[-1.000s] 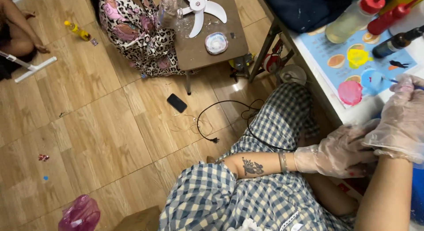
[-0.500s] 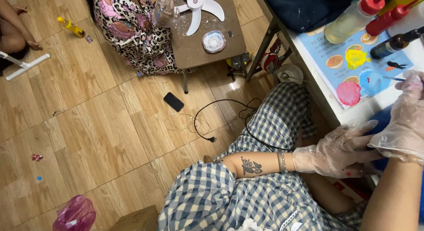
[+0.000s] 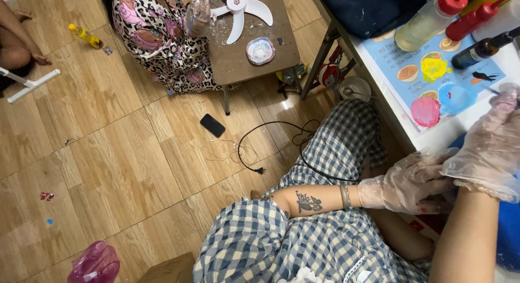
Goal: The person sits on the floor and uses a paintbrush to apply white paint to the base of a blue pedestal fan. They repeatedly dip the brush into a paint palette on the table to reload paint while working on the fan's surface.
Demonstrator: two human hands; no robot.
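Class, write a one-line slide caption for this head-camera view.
Gloved left hand and right hand meet at the edge of a white table beside paint puddles.

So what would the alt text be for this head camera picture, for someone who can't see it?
Looking down, a person's gloved left hand and right hand meet at the edge of a white table with paint blobs and squeeze bottles. Checked trousers fill the foreground. Beyond, on a wood floor, lie a phone and cable; another person sits at a low table.
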